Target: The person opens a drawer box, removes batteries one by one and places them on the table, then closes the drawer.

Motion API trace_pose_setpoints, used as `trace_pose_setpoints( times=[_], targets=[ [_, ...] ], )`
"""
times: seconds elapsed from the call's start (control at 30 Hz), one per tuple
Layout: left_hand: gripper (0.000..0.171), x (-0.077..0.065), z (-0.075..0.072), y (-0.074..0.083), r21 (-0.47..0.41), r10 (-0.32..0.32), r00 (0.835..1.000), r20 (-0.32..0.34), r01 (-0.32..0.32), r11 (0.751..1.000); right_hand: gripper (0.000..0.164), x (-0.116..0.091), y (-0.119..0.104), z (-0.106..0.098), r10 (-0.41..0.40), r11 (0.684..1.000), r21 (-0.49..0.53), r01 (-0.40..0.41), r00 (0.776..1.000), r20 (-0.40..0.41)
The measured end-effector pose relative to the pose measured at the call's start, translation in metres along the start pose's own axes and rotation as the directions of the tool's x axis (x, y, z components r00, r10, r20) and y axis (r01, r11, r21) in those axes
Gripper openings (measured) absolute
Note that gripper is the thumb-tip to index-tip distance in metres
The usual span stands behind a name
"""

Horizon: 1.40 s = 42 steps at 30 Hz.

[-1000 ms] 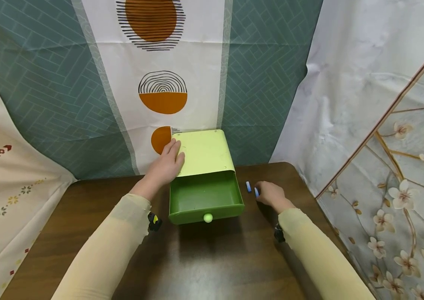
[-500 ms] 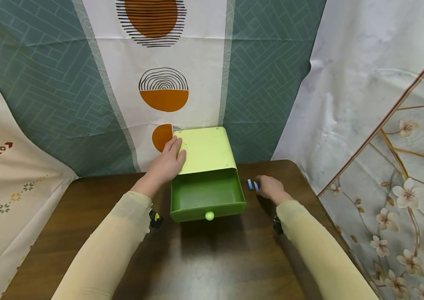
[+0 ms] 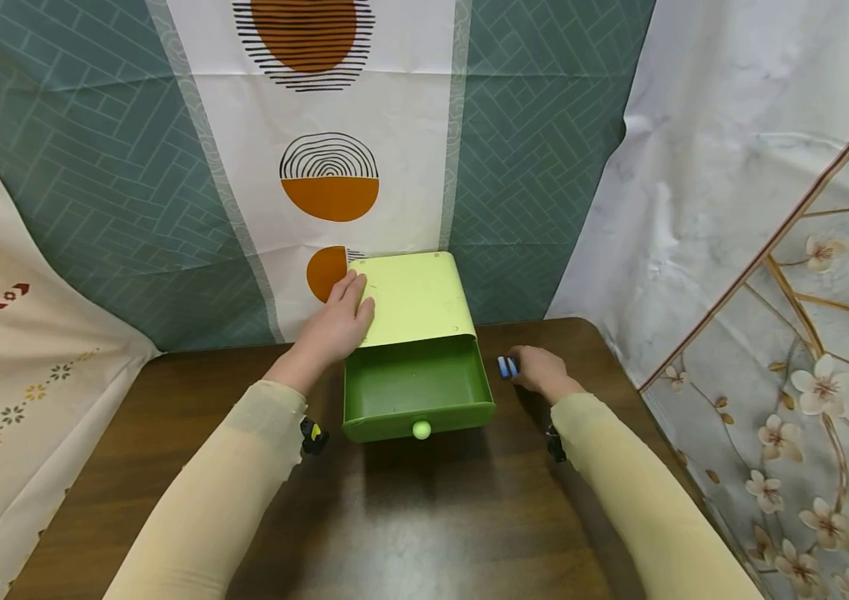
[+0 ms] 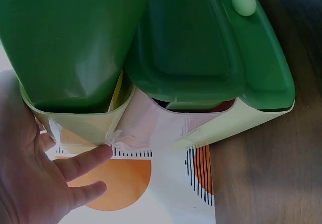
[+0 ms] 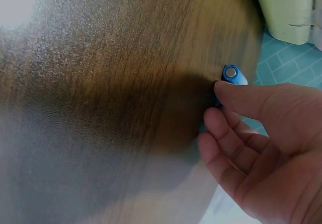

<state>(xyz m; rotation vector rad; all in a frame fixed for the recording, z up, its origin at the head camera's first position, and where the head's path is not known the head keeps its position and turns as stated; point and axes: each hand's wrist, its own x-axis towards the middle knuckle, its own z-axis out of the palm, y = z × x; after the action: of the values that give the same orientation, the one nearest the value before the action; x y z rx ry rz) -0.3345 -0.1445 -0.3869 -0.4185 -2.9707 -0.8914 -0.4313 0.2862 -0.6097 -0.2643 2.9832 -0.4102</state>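
A small drawer cabinet has a pale yellow-green top (image 3: 412, 296) and a green drawer (image 3: 387, 427) pulled out, its inside bare. My left hand (image 3: 336, 327) rests on the top's left edge, fingers extended; the left wrist view shows the hand (image 4: 37, 178) beside the drawer's housing. On the table to the cabinet's right, two blue batteries stand or lie side by side. My right hand (image 3: 540, 370) pinches the nearer battery (image 3: 512, 366) between thumb and fingers, the other battery (image 3: 502, 367) just left of it. The right wrist view shows one battery's end (image 5: 231, 72) beyond my thumb.
Below the pulled-out drawer, the left wrist view shows another green drawer (image 4: 191, 48) and one with a round knob (image 4: 244, 4). Patterned cloth (image 3: 536, 167) hangs behind the dark wooden table (image 3: 424, 533), and flowered cloth (image 3: 791, 433) on its right.
My right hand has moved its battery slightly away from me and left, up against the other one. My left hand stays on the cabinet. The head view has shifted a little.
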Motion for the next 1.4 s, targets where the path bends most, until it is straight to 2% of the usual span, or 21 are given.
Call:
trace_pose_setpoints(
  times=[0.4, 0.57, 0.67, 0.7, 0.8, 0.9, 0.93, 1.03, 1.1, 1.4],
  targets=[
    [0.069, 0.001, 0.0, 0.0, 0.009, -0.004, 1.0, 0.003, 0.004, 1.0, 0.06, -0.003, -0.003, -0.003, -0.038, 0.999, 0.021, 0.038, 0.999, -0.011],
    [0.069, 0.0, 0.0, 0.001, 0.005, -0.004, 1.0, 0.003, 0.004, 1.0, 0.062, -0.011, -0.011, -0.011, -0.012, 1.0, 0.029, 0.012, 1.0, 0.002],
    [0.069, 0.0, 0.0, 0.001, 0.004, -0.005, 1.0, 0.003, 0.005, 1.0, 0.06, -0.025, -0.028, -0.028, 0.0, 1.0, 0.008, 0.0, 1.0, 0.022],
    [0.069, 0.0, 0.0, 0.001, 0.005, -0.005, 1.0, 0.003, 0.005, 1.0, 0.059, -0.023, -0.027, -0.026, -0.004, 1.0, 0.006, 0.004, 1.0, 0.012],
    [0.069, 0.0, -0.001, 0.001, 0.005, -0.005, 1.0, 0.004, 0.005, 1.0, 0.058, -0.04, -0.046, -0.046, -0.005, 1.0, -0.003, 0.005, 0.999, 0.043],
    [0.069, 0.0, -0.001, 0.002, 0.004, -0.007, 1.0, 0.005, 0.007, 1.0, 0.059, -0.038, -0.038, -0.04, -0.051, 0.999, -0.003, 0.051, 0.999, 0.013],
    [0.069, 0.0, -0.001, 0.002, 0.003, -0.008, 1.0, 0.006, 0.008, 1.0, 0.058, -0.047, -0.047, -0.048, -0.046, 0.999, -0.001, 0.046, 0.999, 0.019],
    [0.069, 0.001, -0.001, 0.003, 0.004, -0.007, 1.0, 0.005, 0.007, 1.0, 0.057, -0.053, -0.05, -0.051, -0.062, 0.998, 0.013, 0.062, 0.998, -0.005],
    [0.069, 0.001, 0.0, 0.002, 0.006, -0.005, 1.0, 0.005, 0.005, 1.0, 0.056, -0.069, -0.068, -0.067, -0.035, 0.999, 0.028, 0.034, 0.999, 0.017],
    [0.07, 0.001, 0.0, 0.001, 0.002, -0.006, 1.0, 0.005, 0.006, 1.0, 0.061, -0.083, -0.074, -0.069, -0.051, 0.999, 0.01, 0.051, 0.999, -0.003]
  ],
)
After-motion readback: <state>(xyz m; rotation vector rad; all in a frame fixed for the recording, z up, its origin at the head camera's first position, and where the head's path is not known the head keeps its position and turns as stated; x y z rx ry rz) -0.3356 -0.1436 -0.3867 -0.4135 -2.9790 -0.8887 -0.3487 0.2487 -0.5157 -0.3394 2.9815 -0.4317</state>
